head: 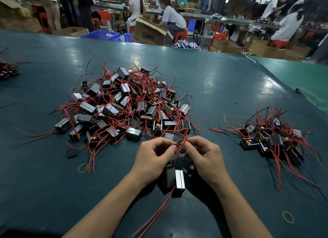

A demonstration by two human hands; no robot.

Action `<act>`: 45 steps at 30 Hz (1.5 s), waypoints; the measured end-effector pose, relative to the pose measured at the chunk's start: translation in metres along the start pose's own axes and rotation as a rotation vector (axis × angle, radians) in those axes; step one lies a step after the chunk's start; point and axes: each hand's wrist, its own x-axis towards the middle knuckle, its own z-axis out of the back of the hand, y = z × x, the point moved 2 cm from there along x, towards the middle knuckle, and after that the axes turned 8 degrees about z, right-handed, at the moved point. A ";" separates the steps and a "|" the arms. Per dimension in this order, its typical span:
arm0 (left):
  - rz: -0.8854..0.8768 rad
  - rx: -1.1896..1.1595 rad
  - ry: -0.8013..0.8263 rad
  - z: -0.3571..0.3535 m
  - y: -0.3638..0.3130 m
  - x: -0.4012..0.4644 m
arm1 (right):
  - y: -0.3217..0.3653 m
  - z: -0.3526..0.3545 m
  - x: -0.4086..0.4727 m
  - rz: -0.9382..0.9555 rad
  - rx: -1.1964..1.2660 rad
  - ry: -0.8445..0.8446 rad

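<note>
Wires [184, 140] look limp; best gripped near the ends. Left hand [152, 156] and right hand [204, 158] pinch them, nearly touching.

Factory assembly hall. Near: a long green work table [44, 166] carrying heaps of small wired blocks [124, 103]. Far: seated workers [173, 18] on red stools [181, 35] at parallel benches [230, 20], among cardboard boxes [149, 32] and blue crates [101, 35].

Your left forearm [110, 200] and right forearm [237, 202] angle inward toward the block [180, 180]. Just above it, your left hand [152, 158] and right hand [204, 158] meet, knuckles up, fingers curled, both pinching the wires [181, 144] at their fingertips
</note>
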 end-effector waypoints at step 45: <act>-0.083 -0.040 -0.115 -0.001 -0.005 -0.005 | 0.006 -0.007 0.004 0.146 -0.085 -0.057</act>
